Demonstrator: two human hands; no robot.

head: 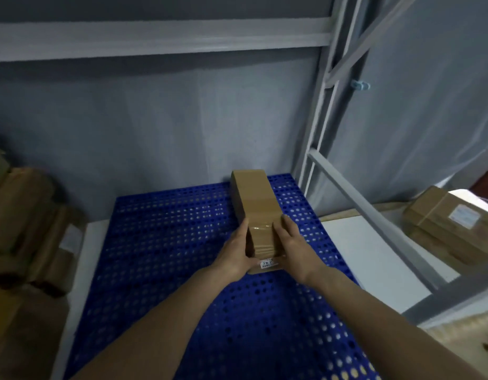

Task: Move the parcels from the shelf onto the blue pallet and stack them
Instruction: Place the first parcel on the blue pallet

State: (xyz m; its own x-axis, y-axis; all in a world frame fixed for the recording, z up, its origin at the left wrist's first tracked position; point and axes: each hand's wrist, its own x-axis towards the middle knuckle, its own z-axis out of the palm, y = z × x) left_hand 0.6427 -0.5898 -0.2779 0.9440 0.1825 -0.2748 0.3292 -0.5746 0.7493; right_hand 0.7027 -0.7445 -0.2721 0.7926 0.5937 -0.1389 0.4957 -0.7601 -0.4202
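The blue pallet (pixel 160 242) lies bare across its left half and near edge, open to reach. A long parcel (pixel 254 204) occupies its far right part. Brown parcels (pixel 32 223) crowd the left edge; a grey shelf frame (pixel 355 198) slants past the right edge.

Label (pixel 267 263) on the box (pixel 255 212) too small to read past "78", partly under left hand (pixel 236 255). Boxes at left (pixel 26 223) blurred, cut off by frame edge. Pallet (pixel 160 242) near edge out of frame (arms cover part). Right-side box (pixel 451 226): label text blurred.
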